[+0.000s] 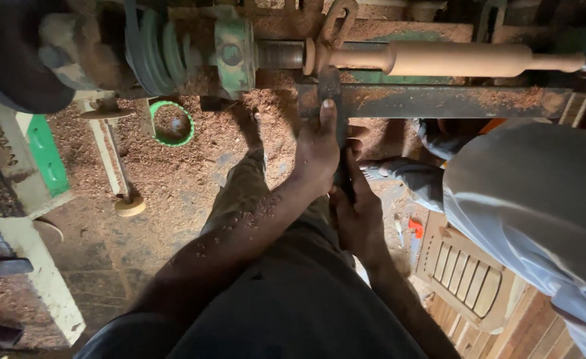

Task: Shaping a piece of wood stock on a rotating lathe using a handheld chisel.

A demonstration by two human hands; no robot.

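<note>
Floor (173, 179): covered in reddish sawdust and wood shavings.
Green ring (171, 123): lies on the sawdust, below the pulley.
Pulley (150, 46): green, grooved, dusty, at upper left.
Round wooden disc (130, 207): on the floor, at the end of a pale strip.
Slatted wooden piece (469, 276): lower right, beside a grey trouser leg (539, 199).

A single head camera looks steeply down from close above the person's own arms and lap, facing forward over the lathe (240, 53) that crosses the top of the frame. The sawdust floor (173, 179) lies below on the left; another person's trouser leg (539, 193) fills the right edge, very near
</note>
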